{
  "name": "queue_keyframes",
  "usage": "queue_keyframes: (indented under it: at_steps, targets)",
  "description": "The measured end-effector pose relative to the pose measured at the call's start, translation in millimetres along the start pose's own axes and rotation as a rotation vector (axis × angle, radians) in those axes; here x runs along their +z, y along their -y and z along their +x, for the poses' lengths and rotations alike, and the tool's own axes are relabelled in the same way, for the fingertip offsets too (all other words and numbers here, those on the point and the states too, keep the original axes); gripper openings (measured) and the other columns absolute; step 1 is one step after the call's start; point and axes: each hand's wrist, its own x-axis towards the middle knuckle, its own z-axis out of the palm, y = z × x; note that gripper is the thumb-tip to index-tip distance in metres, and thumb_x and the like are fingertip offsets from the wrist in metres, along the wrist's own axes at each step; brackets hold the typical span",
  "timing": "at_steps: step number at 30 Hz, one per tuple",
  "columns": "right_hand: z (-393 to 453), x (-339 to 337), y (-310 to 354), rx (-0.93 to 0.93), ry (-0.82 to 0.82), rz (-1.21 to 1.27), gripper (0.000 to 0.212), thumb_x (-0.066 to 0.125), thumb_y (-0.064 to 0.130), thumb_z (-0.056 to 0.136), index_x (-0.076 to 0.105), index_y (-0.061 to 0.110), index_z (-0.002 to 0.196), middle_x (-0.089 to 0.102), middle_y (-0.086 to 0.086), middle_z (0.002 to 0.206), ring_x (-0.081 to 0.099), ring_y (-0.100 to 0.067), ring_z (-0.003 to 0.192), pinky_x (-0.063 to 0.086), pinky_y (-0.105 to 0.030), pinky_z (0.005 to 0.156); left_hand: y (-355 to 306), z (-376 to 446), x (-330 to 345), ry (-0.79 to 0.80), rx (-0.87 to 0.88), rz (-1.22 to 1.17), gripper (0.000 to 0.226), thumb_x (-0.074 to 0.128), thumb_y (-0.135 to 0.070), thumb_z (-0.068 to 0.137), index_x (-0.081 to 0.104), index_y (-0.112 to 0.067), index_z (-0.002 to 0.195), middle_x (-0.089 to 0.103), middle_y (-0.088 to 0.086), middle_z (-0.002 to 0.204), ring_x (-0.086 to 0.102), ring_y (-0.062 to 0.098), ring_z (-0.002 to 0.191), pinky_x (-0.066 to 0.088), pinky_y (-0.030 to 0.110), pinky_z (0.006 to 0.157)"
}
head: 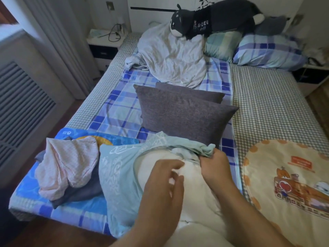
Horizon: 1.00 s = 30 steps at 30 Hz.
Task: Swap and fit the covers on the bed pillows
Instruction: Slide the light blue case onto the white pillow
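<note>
A right hand pinches the limp teal cover's bunched hem, the best hold, while the left hand, fingers loosely spread, steadies the soft white pillow.

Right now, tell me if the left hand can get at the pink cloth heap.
Probably yes. The left hand hovers open over the white pillow, and only the flat teal cover lies between it and the pink cloth heap.
</note>
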Motion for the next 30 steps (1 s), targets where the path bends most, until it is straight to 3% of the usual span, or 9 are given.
queue_keyframes:
  at_steps: [2,8,11,13,18,20,23,26,30]
  targets:
    - [3,-5,1,-0.033,0.069,-0.073,0.021,0.06,0.016,0.093,0.063,0.015,0.073,0.064,-0.002,0.073,0.055,-0.017,0.068,0.042,-0.028,0.059,23,20,-2,0.152,0.341,0.365,0.022,0.051,-0.023,0.094,0.062,-0.029,0.112,0.062,-0.011,0.114,0.065,0.012,0.097,0.054,0.026,0.074]
    - [9,-15,6,-0.174,0.246,-0.309,0.024,0.061,0.028,0.092,0.063,0.015,0.072,0.063,0.003,0.064,0.052,-0.011,0.059,0.04,-0.028,0.052,13,95,-2,0.509,0.69,0.842,0.023,0.058,-0.043,0.093,0.072,-0.024,0.089,0.064,-0.006,0.084,0.057,0.018,0.08,0.042,0.033,0.063]
    - [13,-25,11,-0.175,0.295,-0.35,0.016,0.062,0.024,0.091,0.069,0.015,0.08,0.064,0.006,0.068,0.054,-0.01,0.062,0.039,-0.018,0.045,-5,105,4,0.715,0.497,0.942,0.04,0.058,-0.064,0.088,0.07,-0.031,0.107,0.067,-0.008,0.097,0.056,0.016,0.097,0.041,0.038,0.089]
    - [12,-28,12,-0.13,0.279,-0.29,0.013,0.062,0.017,0.09,0.067,0.01,0.08,0.063,0.004,0.067,0.054,-0.011,0.063,0.038,-0.013,0.043,-14,105,16,0.791,0.302,0.968,0.048,0.055,-0.073,0.085,0.066,-0.028,0.099,0.065,-0.009,0.096,0.056,0.016,0.099,0.034,0.04,0.096]
    - [12,-30,7,-0.047,0.258,-0.119,0.016,0.065,0.021,0.088,0.073,0.007,0.086,0.071,-0.003,0.07,0.06,-0.014,0.065,0.045,-0.027,0.056,-11,78,36,0.738,0.159,0.894,0.033,0.061,-0.061,0.084,0.057,-0.029,0.093,0.045,-0.005,0.103,0.043,0.022,0.108,0.028,0.041,0.09]
    - [20,-24,4,-0.028,0.229,-0.162,0.015,0.063,0.021,0.089,0.073,0.011,0.087,0.073,-0.004,0.075,0.062,-0.017,0.067,0.049,-0.031,0.059,-8,63,38,0.734,0.277,0.93,0.019,0.059,-0.04,0.089,0.064,-0.031,0.104,0.043,-0.004,0.11,0.038,0.023,0.111,0.027,0.042,0.092]
    - [37,-15,5,-0.069,0.144,-0.254,0.017,0.058,0.016,0.087,0.064,0.016,0.071,0.069,-0.007,0.08,0.059,-0.022,0.071,0.052,-0.042,0.068,-4,51,38,0.659,0.548,0.874,0.01,0.066,-0.022,0.07,0.064,-0.029,0.077,0.053,-0.011,0.087,0.047,0.023,0.092,0.031,0.039,0.079]
    - [59,-12,22,-0.193,0.115,-0.446,0.024,0.056,0.01,0.084,0.053,0.018,0.061,0.067,-0.012,0.079,0.06,-0.03,0.071,0.046,-0.04,0.06,-2,63,25,0.598,0.555,0.794,0.019,0.068,-0.024,0.061,0.051,-0.029,0.064,0.051,-0.011,0.069,0.051,0.022,0.075,0.04,0.038,0.07]
    - [84,-19,65,-0.313,0.144,-0.655,0.03,0.058,0.006,0.089,0.049,0.013,0.062,0.061,-0.016,0.075,0.052,-0.03,0.066,0.037,-0.036,0.052,4,88,1,0.59,0.534,0.774,0.01,0.052,-0.024,0.074,0.043,-0.028,0.075,0.053,-0.008,0.067,0.054,0.024,0.071,0.039,0.039,0.073]
